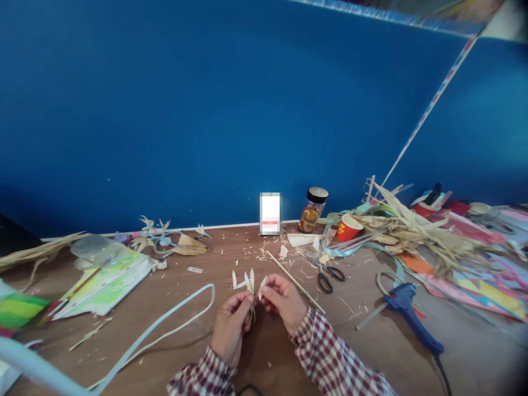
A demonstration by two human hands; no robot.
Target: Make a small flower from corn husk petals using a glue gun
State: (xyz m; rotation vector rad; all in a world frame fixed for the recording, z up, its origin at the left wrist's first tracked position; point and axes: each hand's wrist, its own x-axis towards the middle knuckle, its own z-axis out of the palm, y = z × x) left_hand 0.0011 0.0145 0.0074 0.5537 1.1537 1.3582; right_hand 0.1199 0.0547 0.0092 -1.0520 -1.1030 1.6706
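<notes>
My left hand [233, 324] pinches the thin green stems of a small flower [249, 280] with pale, pointed petals, which stands upright above the fingers. Close beside it, my right hand [284, 300] holds a single pale petal [262, 287] between thumb and fingertips. The two hands are nearly together over the brown table [181, 335]. Beyond the right hand lie black-handled scissors [325, 278] among pale scraps, and a thin stick [292, 279] runs past the right wrist.
A blue glue gun [412, 316] lies at right, near heaped dried husks [396, 231]. Behind stand a red paper cup [350, 226], a lidded jar [313, 210] and a blurred white object [270, 214]. A pale curved tube [157, 324] crosses the left side, before a painted sheet [119, 280].
</notes>
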